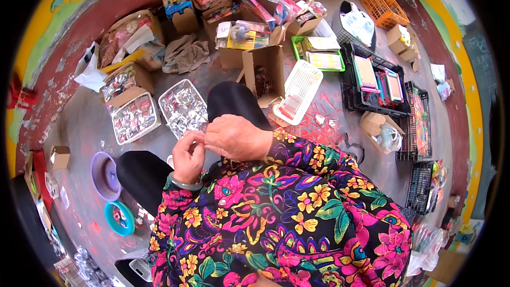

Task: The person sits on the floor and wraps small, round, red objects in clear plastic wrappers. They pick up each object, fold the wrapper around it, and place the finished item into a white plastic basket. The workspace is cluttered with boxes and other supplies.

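My left hand (188, 160) and my right hand (240, 137) meet in front of my body, above my lap. The fingers of both are curled and pinched together at the tips. Whatever lies between them is too small or hidden to make out. Just beyond the fingertips stands a white basket (199, 86) with many small silver-wrapped pieces (183, 107). A second white basket (123, 141) with similar pieces (135, 119) is to its left.
An open cardboard box (272, 69) and a tilted white basket (317, 72) stand beyond my knee. Red scraps (313, 127) litter the floor. Black crates (348, 95) line the right side. A purple basin (97, 172) and a teal bowl (109, 220) sit at the left.
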The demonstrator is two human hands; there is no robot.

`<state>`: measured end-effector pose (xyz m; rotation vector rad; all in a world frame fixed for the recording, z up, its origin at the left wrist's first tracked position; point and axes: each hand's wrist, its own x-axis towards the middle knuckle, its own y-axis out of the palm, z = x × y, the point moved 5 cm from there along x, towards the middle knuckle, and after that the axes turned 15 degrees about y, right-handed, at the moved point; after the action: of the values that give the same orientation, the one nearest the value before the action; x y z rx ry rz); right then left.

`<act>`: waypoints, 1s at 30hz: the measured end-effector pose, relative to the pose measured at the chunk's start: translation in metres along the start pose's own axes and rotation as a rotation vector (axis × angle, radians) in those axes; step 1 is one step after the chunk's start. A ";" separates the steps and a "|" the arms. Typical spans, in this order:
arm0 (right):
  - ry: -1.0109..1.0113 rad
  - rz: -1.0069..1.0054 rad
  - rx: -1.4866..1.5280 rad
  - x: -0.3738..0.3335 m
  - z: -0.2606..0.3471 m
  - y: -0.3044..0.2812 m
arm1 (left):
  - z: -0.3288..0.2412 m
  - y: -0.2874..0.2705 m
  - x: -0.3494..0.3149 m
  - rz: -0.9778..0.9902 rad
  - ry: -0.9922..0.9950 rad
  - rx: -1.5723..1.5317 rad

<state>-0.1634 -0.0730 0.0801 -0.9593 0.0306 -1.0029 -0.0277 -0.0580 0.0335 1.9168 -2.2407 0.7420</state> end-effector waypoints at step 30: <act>0.177 -0.234 0.066 -0.039 -0.032 0.005 | 0.022 0.019 -0.004 -0.009 -0.213 -0.093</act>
<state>-0.1960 -0.0650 0.0418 -0.8235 0.0333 -1.2958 -0.0398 -0.0619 0.0067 2.0464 -2.3366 0.4412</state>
